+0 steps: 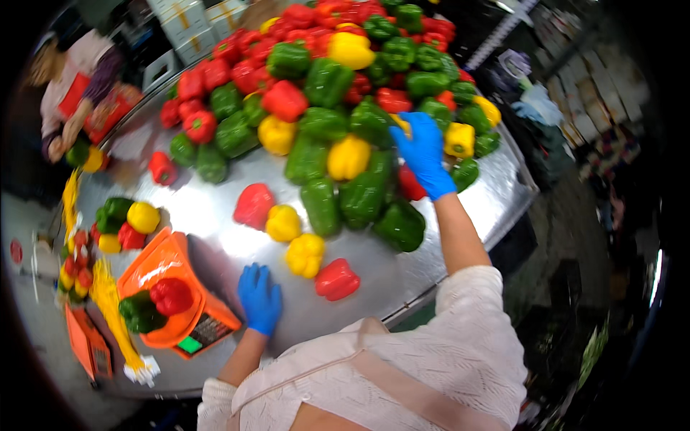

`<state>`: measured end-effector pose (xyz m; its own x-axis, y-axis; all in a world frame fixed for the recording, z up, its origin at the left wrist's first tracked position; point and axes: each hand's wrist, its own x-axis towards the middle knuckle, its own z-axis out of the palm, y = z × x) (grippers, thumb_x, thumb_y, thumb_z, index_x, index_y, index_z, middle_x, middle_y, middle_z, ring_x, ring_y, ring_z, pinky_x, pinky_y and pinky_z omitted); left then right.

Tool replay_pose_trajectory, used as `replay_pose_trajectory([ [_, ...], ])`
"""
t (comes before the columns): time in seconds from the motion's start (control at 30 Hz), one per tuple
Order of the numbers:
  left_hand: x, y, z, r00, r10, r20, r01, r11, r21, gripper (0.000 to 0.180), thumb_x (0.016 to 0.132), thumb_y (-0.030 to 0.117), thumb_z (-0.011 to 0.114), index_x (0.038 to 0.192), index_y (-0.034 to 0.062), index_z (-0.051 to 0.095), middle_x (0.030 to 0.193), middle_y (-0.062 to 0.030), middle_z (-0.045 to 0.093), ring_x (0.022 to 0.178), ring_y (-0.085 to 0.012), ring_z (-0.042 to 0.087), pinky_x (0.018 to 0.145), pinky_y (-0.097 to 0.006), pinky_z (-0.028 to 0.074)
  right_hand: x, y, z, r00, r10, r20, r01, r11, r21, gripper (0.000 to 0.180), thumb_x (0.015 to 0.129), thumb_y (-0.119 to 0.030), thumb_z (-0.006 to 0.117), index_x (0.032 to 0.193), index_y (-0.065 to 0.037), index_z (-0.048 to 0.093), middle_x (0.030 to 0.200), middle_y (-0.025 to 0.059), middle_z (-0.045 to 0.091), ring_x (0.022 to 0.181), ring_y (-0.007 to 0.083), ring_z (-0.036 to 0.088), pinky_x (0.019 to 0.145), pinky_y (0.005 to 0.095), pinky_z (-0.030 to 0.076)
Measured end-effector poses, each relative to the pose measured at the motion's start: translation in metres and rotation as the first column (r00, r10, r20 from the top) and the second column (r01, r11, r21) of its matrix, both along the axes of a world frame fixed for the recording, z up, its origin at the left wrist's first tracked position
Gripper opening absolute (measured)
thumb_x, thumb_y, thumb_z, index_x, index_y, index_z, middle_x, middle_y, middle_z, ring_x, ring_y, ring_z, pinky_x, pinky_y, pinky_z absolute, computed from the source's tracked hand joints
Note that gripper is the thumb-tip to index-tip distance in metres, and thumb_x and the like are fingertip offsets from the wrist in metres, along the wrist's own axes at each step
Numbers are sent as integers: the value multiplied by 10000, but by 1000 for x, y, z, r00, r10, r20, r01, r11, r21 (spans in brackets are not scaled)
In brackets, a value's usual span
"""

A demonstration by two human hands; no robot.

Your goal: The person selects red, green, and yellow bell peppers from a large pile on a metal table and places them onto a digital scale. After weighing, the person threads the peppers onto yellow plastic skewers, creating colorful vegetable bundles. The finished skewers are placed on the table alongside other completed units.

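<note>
My left hand [260,298], in a blue glove, rests on the metal table [237,241] beside an orange scale [205,305], its fingers apart and nothing in it. Reaching into the right side of a large pile of bell peppers, my blue-gloved right hand [422,152] has its fingers closed around a yellow bell pepper [400,126], mostly hidden by the glove. A red bell pepper [411,183] shows beneath that wrist. On the scale's pan lie a green bell pepper [141,312] and a red bell pepper [171,296]. Two yellow and two red peppers lie loose between my hands.
Yellow mesh bags [115,316] hang along the left table edge, near a second orange scale [89,341]. A small group of mixed peppers [123,224] sits behind the nearer scale. Another person [79,93] handles peppers at the far left. White boxes [188,32] are stacked beyond the table.
</note>
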<state>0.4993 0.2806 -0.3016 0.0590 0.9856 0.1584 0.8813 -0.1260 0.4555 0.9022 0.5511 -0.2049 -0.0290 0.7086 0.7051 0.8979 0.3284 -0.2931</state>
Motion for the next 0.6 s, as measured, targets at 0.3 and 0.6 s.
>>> replay_pose_trajectory([
  [0.3, -3, -6, 7, 999, 31, -16, -31, 1000, 4, 488, 817, 184, 666, 1276, 50, 569, 1365, -204, 488, 1276, -424, 431, 1070, -501, 325, -132, 17, 46, 885, 429, 182, -406, 901, -151, 589, 722, -237, 780, 1261, -121, 574, 1313, 187, 492, 1143, 386, 506, 942, 464, 440],
  [0.6, -3, -5, 7, 999, 36, 36, -38, 997, 60, 473, 805, 179, 679, 1251, 51, 588, 1348, -207, 510, 1259, -427, 453, 1068, -494, 340, -134, 44, 19, 801, 399, 446, -310, 914, -263, 577, 688, -80, 726, 1234, -216, 599, 1288, 144, 508, 1168, 339, 505, 827, 456, 472],
])
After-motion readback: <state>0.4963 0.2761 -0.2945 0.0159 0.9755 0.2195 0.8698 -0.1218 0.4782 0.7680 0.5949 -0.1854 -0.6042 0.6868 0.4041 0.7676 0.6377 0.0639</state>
